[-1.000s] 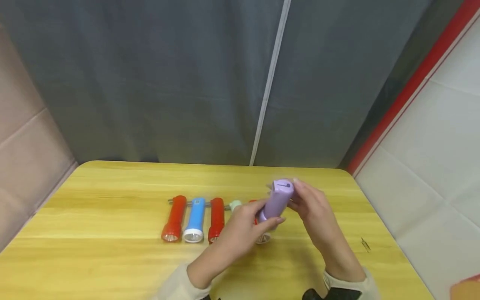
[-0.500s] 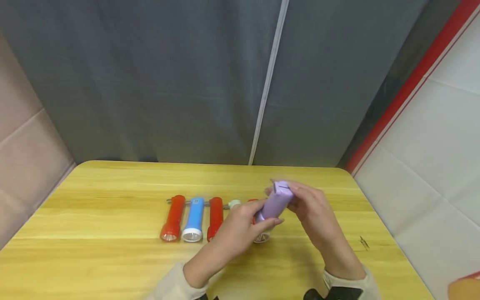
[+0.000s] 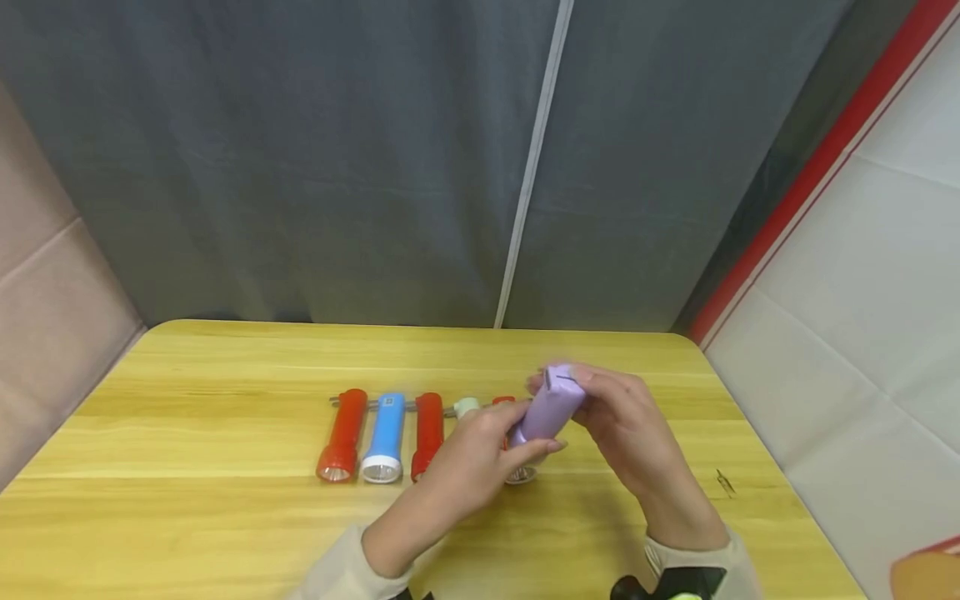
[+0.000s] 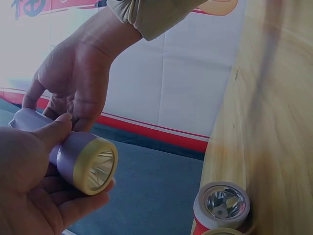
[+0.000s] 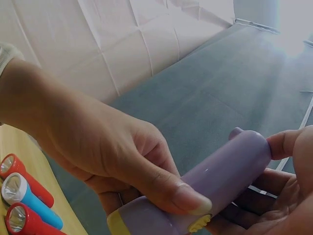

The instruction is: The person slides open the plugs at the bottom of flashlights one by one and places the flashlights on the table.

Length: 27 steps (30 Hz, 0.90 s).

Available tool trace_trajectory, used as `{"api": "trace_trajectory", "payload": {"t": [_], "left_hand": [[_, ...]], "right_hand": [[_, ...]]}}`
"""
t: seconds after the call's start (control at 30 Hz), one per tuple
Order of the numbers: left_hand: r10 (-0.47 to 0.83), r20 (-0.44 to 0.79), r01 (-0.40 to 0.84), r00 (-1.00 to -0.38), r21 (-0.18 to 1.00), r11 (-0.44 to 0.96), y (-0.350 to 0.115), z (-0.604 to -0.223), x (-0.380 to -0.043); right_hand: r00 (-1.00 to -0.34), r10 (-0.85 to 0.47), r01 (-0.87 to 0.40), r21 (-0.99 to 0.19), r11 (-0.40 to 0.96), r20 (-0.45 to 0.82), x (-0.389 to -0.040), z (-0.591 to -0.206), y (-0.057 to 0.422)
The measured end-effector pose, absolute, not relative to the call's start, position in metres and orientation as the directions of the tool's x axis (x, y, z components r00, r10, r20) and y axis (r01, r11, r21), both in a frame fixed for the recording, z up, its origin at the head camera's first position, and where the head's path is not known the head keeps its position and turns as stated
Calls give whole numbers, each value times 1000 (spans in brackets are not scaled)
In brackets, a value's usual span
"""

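Note:
A purple flashlight (image 3: pixel 550 404) with a yellow rim and a yellow switch is held above the table, tail end tilted up and away. My left hand (image 3: pixel 468 458) grips its body near the head, the thumb lying along the side by the switch (image 5: pixel 199 223) in the right wrist view. At the tail end, my right hand (image 3: pixel 630 433) pinches the flashlight with thumb and fingers. The left wrist view shows the lens (image 4: pixel 101 169) facing the camera; whether it is lit I cannot tell. A small metallic piece (image 5: pixel 262 192) shows by the right fingers, its kind unclear.
On the wooden table (image 3: pixel 225 533) lie a red flashlight (image 3: pixel 343 433), a blue one (image 3: pixel 387 429), another red one (image 3: pixel 428 429) and a pale green one (image 3: pixel 467 406). Another red one (image 3: pixel 504 400) is partly behind the left hand. A thin dark wire-like piece (image 3: pixel 725 483) lies right.
My right fingers have shifted slightly around the flashlight's tail end, and its end face has turned a little. The left hand keeps its grip. The flashlights on the table have not moved.

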<state>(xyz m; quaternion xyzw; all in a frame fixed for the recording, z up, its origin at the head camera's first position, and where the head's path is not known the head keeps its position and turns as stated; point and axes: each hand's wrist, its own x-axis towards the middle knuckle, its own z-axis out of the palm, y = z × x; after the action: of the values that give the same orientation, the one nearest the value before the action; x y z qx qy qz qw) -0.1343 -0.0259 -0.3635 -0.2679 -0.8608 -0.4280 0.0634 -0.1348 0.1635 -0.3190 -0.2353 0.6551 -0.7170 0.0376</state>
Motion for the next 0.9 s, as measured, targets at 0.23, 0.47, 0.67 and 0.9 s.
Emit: {"api": "trace_trajectory", "payload": {"t": [0.23, 0.47, 0.67, 0.9], "left_hand": [[422, 342, 528, -840, 697, 486, -26, -365, -134], [432, 324, 518, -842, 712, 474, -27, -365, -135], [432, 309, 505, -847, 720, 476, -27, -365, -135], [439, 331, 528, -835, 706, 472, -27, -366, -134]], "right_hand": [[-886, -380, -236, -964, -124, 266, -136, -319, 166], [-877, -395, -233, -961, -151, 275, -137, -320, 166], [-869, -412, -232, -961, -150, 274, -137, -322, 167], [-875, -415, -221, -968, -120, 251, -139, -323, 168]]}}
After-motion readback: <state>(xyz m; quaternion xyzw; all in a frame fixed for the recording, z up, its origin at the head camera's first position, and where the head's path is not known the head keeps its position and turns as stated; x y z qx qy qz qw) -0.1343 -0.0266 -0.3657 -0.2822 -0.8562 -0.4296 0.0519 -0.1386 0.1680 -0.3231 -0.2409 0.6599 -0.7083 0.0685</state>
